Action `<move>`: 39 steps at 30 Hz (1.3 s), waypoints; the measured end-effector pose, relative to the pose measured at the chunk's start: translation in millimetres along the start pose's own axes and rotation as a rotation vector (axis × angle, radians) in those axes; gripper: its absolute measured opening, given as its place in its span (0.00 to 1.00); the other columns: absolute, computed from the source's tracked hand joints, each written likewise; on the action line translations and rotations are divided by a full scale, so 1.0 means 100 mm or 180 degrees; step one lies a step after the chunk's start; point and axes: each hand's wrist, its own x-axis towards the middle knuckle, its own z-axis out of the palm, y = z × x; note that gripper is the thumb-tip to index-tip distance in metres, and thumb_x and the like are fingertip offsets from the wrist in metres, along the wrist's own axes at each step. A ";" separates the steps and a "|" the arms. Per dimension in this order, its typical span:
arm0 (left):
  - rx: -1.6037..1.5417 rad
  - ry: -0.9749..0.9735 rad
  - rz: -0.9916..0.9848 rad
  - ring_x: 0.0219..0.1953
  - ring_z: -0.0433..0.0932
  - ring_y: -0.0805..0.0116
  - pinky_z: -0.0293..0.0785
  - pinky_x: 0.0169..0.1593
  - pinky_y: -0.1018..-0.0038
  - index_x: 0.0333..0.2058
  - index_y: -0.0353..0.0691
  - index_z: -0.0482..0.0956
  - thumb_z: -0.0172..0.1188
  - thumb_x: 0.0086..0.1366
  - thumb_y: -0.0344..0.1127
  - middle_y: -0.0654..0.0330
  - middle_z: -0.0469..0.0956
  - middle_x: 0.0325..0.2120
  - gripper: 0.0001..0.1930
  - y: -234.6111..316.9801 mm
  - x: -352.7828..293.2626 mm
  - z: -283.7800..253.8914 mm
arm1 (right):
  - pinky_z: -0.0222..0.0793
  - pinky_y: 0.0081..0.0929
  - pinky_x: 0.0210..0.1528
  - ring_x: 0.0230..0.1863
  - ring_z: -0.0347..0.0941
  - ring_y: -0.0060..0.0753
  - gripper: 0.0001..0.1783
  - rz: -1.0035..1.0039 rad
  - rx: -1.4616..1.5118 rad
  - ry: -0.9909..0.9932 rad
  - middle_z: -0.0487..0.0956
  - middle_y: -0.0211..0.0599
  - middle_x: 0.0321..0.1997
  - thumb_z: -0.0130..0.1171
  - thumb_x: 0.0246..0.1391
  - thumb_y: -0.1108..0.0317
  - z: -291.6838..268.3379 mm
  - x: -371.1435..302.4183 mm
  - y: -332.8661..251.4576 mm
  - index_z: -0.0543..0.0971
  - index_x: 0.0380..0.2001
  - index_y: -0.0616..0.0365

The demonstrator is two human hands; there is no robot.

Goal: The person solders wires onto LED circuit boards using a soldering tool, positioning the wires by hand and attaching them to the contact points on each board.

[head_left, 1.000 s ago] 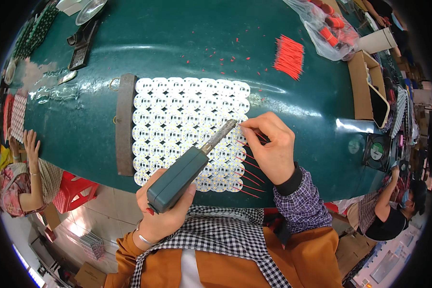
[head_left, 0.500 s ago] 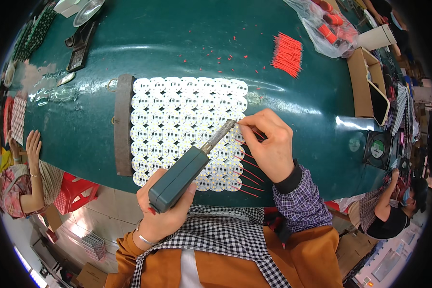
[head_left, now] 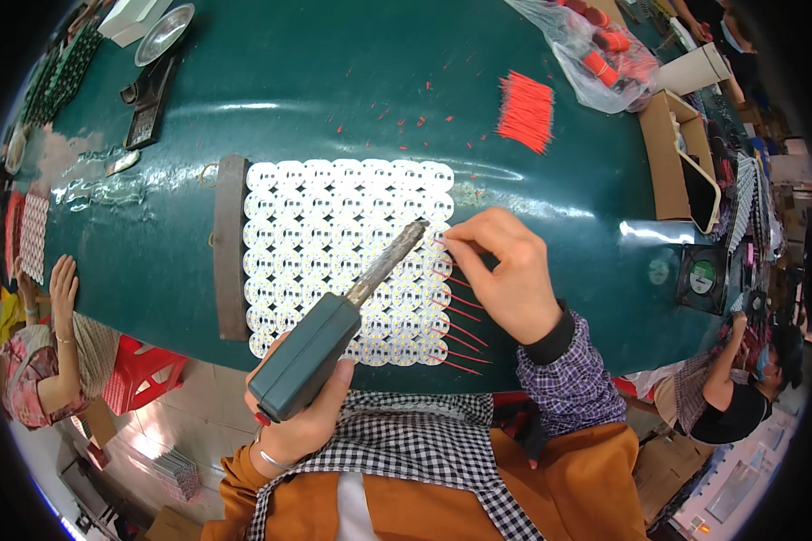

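Note:
My left hand [head_left: 311, 422] is wrapped round the dark green handle of a soldering gun [head_left: 305, 359]. The metal barrel slants up to the right, and its dark tip is over the panel of round white LED boards [head_left: 334, 257], near its right edge. Just right of that tip, my right hand [head_left: 512, 275] pinches a thin red wire [head_left: 439, 241] between thumb and forefinger, at a board on the edge. Below it, several red wires [head_left: 460, 316] stick out to the right from the boards of the same column. A dark bar [head_left: 232, 248] borders the panel's left side.
A bundle of red wires [head_left: 525, 113] lies beyond the panel, with red scraps [head_left: 421, 121] nearby. A plastic bag [head_left: 591, 68] and a cardboard box [head_left: 668, 162] stand at the far right. Other people sit at the green table's [head_left: 334, 54] left and right.
The soldering gun has drawn back to the left, so its tip is farther from my right fingers. My right hand still pinches at the panel's edge. The whole view has shifted slightly.

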 end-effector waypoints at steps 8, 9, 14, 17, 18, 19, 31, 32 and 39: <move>-0.0229 0.0058 -0.0253 0.33 0.81 0.71 0.78 0.38 0.75 0.45 0.30 0.82 0.72 0.59 0.26 0.57 0.84 0.35 0.16 -0.05 -0.09 -0.03 | 0.72 0.37 0.42 0.43 0.73 0.44 0.07 -0.0558 -0.1887 0.0764 0.76 0.36 0.37 0.65 0.51 0.75 -0.40 0.52 0.71 0.81 0.36 0.59; -0.0323 -0.0028 -0.0351 0.36 0.80 0.73 0.77 0.41 0.75 0.50 0.30 0.81 0.72 0.59 0.25 0.59 0.83 0.38 0.19 -0.07 -0.10 -0.03 | 0.72 0.37 0.41 0.42 0.72 0.42 0.08 -0.0699 -0.2059 0.0831 0.75 0.33 0.38 0.66 0.51 0.75 -0.39 0.60 0.77 0.80 0.35 0.58; -0.0060 -0.0065 0.0124 0.36 0.80 0.73 0.78 0.40 0.76 0.50 0.30 0.80 0.72 0.59 0.25 0.59 0.83 0.38 0.19 -0.14 -0.08 -0.05 | 0.69 0.36 0.39 0.40 0.71 0.40 0.05 -0.1056 -0.2504 0.0837 0.74 0.33 0.36 0.64 0.52 0.74 -0.36 0.79 1.01 0.77 0.31 0.57; -0.0121 -0.0006 -0.0046 0.36 0.80 0.73 0.78 0.41 0.76 0.50 0.30 0.80 0.71 0.59 0.25 0.59 0.83 0.38 0.19 -0.12 -0.08 -0.05 | 0.67 0.35 0.39 0.39 0.71 0.39 0.04 -0.1100 -0.2634 0.0810 0.73 0.33 0.35 0.62 0.53 0.74 -0.34 0.80 1.02 0.76 0.31 0.56; -0.0099 0.0004 -0.0043 0.37 0.80 0.73 0.78 0.42 0.75 0.50 0.30 0.80 0.71 0.59 0.25 0.59 0.83 0.38 0.19 -0.11 -0.08 -0.05 | 0.67 0.35 0.39 0.39 0.71 0.38 0.04 -0.1092 -0.2611 0.0805 0.73 0.33 0.35 0.61 0.53 0.74 -0.33 0.80 1.02 0.76 0.31 0.56; -0.0099 0.0008 -0.0043 0.37 0.80 0.73 0.78 0.42 0.75 0.50 0.30 0.80 0.71 0.59 0.25 0.59 0.83 0.38 0.19 -0.11 -0.07 -0.05 | 0.67 0.35 0.39 0.39 0.71 0.38 0.04 -0.1096 -0.2610 0.0806 0.73 0.33 0.35 0.61 0.53 0.74 -0.33 0.79 1.01 0.76 0.31 0.56; -0.0145 0.0226 0.0029 0.32 0.79 0.75 0.77 0.37 0.77 0.47 0.30 0.81 0.72 0.60 0.25 0.61 0.82 0.34 0.17 -0.09 -0.05 -0.02 | 0.68 0.38 0.40 0.39 0.72 0.42 0.06 -0.0937 -0.2763 0.0597 0.72 0.37 0.36 0.59 0.58 0.76 -0.42 0.76 0.83 0.75 0.37 0.56; -0.0159 0.0194 -0.0052 0.32 0.79 0.75 0.77 0.37 0.77 0.47 0.31 0.81 0.72 0.59 0.25 0.61 0.82 0.34 0.17 -0.09 -0.06 -0.04 | 0.68 0.37 0.39 0.38 0.71 0.41 0.07 -0.1006 -0.2692 0.0599 0.72 0.36 0.34 0.58 0.53 0.77 -0.42 0.76 0.80 0.75 0.36 0.56; 0.0185 0.0153 0.0331 0.33 0.79 0.74 0.77 0.37 0.77 0.47 0.31 0.80 0.72 0.59 0.25 0.60 0.82 0.36 0.17 -0.04 -0.01 -0.06 | 0.68 0.33 0.36 0.37 0.73 0.37 0.05 -0.1172 -0.3207 -0.0239 0.72 0.33 0.30 0.61 0.43 0.74 -0.54 0.62 0.22 0.76 0.27 0.55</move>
